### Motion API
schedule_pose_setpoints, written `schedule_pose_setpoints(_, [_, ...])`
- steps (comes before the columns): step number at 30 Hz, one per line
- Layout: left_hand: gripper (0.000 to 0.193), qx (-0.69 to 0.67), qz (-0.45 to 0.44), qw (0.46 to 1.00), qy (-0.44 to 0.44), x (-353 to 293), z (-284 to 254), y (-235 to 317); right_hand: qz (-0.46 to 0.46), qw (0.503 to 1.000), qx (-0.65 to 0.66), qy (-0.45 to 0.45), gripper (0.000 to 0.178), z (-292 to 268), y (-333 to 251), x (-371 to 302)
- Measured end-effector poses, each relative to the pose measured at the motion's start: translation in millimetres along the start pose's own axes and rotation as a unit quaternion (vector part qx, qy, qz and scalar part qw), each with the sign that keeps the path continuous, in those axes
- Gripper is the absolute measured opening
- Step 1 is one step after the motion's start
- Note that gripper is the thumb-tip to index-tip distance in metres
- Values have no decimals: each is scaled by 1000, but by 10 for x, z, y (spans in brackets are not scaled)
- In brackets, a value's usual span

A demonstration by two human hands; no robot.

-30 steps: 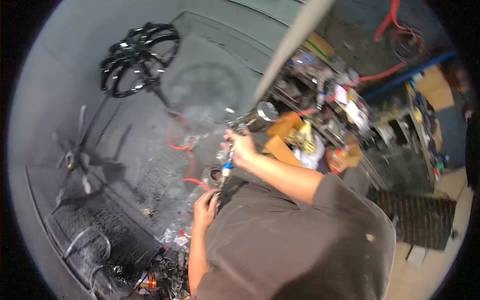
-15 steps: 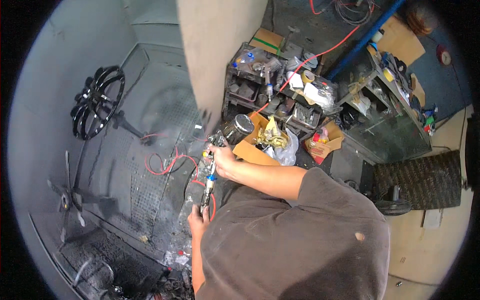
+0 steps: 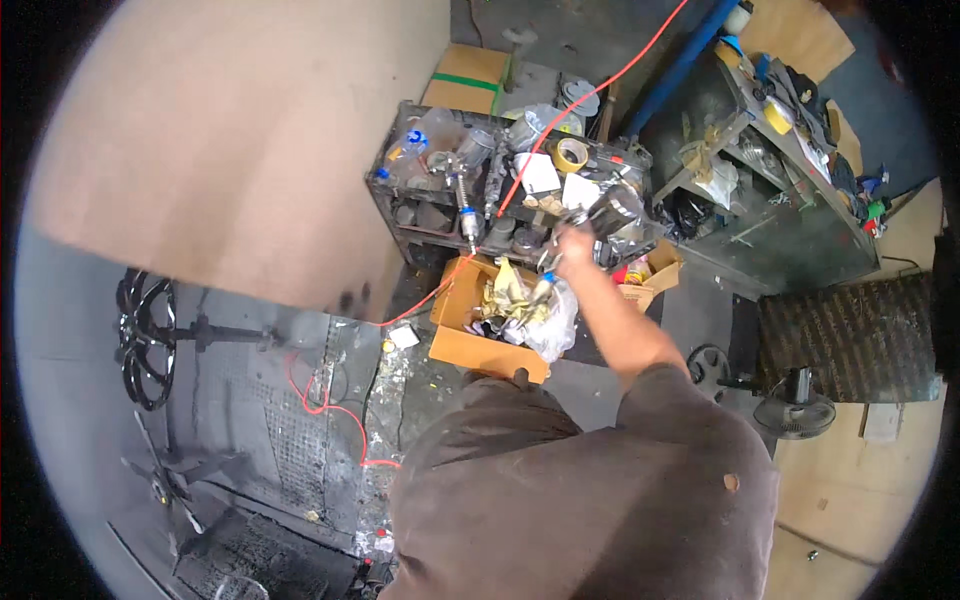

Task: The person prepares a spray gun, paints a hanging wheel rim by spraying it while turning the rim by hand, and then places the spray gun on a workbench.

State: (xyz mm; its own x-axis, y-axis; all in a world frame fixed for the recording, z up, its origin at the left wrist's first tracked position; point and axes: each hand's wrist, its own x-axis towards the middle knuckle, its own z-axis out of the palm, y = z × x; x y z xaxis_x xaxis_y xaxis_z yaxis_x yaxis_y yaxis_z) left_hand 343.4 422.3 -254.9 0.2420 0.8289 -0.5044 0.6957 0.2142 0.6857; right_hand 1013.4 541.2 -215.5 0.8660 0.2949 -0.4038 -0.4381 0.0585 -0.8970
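My right hand (image 3: 575, 250) is closed around a spray gun (image 3: 612, 212) with a dark, shiny cup, held above the front of the cluttered shelf cart. Motion smears the gun and my fingers. A blue-and-clear fitting (image 3: 543, 287) hangs below the hand, over the open cardboard box (image 3: 487, 352). My left hand is out of the picture, hidden below my body. Left of the gun, a second fitting with a blue collar (image 3: 468, 222) stands upright at the cart.
The cart (image 3: 400, 215) carries tape rolls, cups and papers. Crumpled yellow and clear plastic (image 3: 515, 300) fills the box. A red hose (image 3: 365, 440) lies on the floor at left, near a black spoked wheel (image 3: 140, 340) on a stand. A fan (image 3: 795, 412) stands at right.
My right hand has carried the spray gun from over the floor rightward to the cart. My left hand, earlier at the gun's lower fitting, has left the view. The view has turned right.
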Motion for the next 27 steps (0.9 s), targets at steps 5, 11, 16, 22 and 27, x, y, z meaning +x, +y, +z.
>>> schedule_pose_setpoints(5, [32, -74, 8, 992, -100, 421, 180, 274, -370, 723, -573, -108, 19, -2119, -427, 2422])
schedule_pose_setpoints(11, [32, -102, -13, 994, -24, -152, -229, 410, 111, 969, -216, -34, 20, -1353, -314, 2671])
schedule_pose_setpoints(16, [18, -168, -158, 973, 22, -133, -242, 809, 141, 966, -214, 43, 24, -1411, -519, 2670])
schedule_pose_setpoints(22, [22, -10, -111, 993, -25, -192, -68, 1164, -26, 969, -225, 95, 36, -1622, -400, 2337])
schedule_pose_setpoints(27, [37, -231, -171, 956, -58, -436, 343, 467, -153, 866, -405, 250, 69, -994, -547, 1553])
